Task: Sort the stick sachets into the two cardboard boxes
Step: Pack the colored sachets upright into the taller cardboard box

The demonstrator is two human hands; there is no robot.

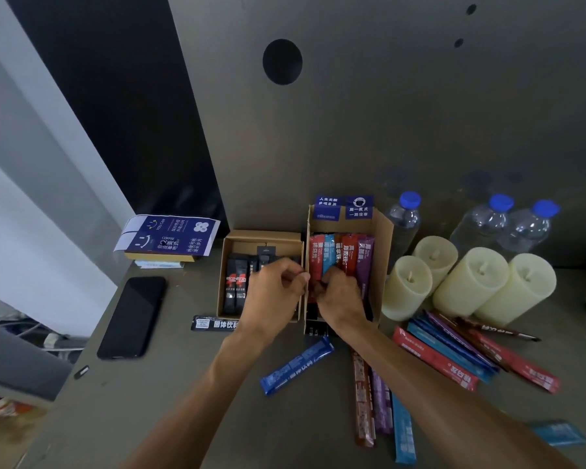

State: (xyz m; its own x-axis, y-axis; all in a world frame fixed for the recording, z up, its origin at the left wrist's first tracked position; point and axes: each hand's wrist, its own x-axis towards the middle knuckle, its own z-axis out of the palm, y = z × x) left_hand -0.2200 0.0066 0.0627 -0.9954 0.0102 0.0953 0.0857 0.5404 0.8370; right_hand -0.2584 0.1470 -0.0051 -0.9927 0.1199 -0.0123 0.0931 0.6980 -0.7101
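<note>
Two open cardboard boxes stand side by side. The smaller left box (264, 235) holds black stick sachets (234, 282). The taller right box (383, 238) holds upright red, blue and purple sachets (347, 253). My left hand (273, 292) hovers over the left box's right side, fingers pinched at the wall between the boxes. Inside the right box, my right hand (340, 297) has its fingers curled low among the coloured sachets; what it grips is hidden. Loose sachets lie on the table: a black one (214, 323), a dark blue one (296, 365), a fan of coloured ones (467, 357) and several under my right forearm (381, 407).
A black phone (132, 316) lies left of the boxes, with a blue printed carton (168, 236) behind it. Several pale candles (471, 282) and three water bottles (403, 220) stand to the right. A grey panel rises behind. The table's left edge runs past the phone.
</note>
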